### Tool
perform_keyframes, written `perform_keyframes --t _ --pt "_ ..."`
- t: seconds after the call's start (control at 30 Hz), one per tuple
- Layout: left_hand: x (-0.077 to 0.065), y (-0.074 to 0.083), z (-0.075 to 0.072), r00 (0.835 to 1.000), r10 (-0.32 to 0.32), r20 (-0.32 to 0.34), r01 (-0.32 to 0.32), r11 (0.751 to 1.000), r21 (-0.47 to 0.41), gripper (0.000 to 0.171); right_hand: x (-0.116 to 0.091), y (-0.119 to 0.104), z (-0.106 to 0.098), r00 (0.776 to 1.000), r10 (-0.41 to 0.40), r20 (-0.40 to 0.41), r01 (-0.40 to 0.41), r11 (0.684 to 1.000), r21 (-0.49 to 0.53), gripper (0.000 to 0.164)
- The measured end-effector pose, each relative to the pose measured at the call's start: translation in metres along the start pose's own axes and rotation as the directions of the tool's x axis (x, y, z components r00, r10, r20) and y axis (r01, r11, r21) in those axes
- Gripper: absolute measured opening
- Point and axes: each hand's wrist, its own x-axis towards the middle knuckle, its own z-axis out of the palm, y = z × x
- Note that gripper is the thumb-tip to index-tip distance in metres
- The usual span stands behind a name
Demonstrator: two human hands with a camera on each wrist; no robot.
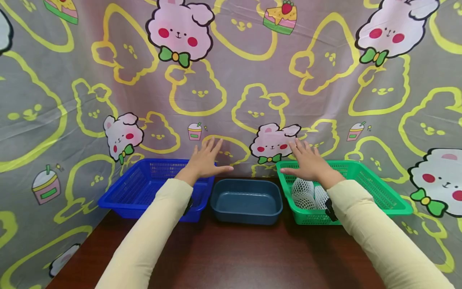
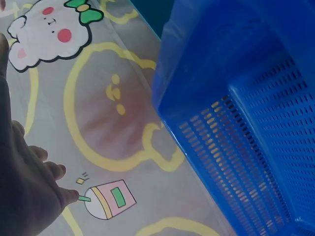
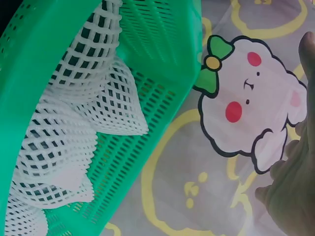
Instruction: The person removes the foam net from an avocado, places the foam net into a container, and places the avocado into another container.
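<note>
My left hand [image 1: 205,160] is held up with fingers spread above the right rear side of the blue basket [image 1: 119,195], holding nothing. My right hand [image 1: 306,162], likewise spread and bare, hovers over the left part of the green basket [image 1: 391,206]. Inside the green basket lie several white foam net sleeves [image 3: 59,142], partly hidden by the right wrist in the head view; dark gaps show through their mesh. The perforated floor of the blue basket [image 2: 236,162] shows in the left wrist view.
Between the two baskets stands a dark blue-grey plastic tub [image 1: 246,218]. All three containers are on a dark red-brown table [image 1: 238,257]. A patterned cloth [image 1: 231,72] with cartoon rabbits hangs right behind them and down the left side.
</note>
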Motion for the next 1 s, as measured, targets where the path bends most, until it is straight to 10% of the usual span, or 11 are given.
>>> perform_keyframes --t 0.53,0.87,1.0 --pt "-0.012 0.033 0.005 0.999 0.016 -0.043 -0.026 0.971 -0.237 0.101 -0.025 -0.001 -0.003 0.999 0.027 0.038 -0.033 0.988 0.153 0.100" --pt "-0.023 0.065 0.025 0.996 0.041 -0.073 -0.068 0.901 -0.429 0.089 -0.040 0.001 0.014 0.996 0.086 0.039 -0.092 0.979 0.181 0.099" --pt "-0.025 0.077 0.037 0.997 0.031 -0.070 -0.065 0.824 -0.563 0.081 -0.047 0.003 0.021 0.994 0.112 0.022 -0.114 0.974 0.196 0.094"
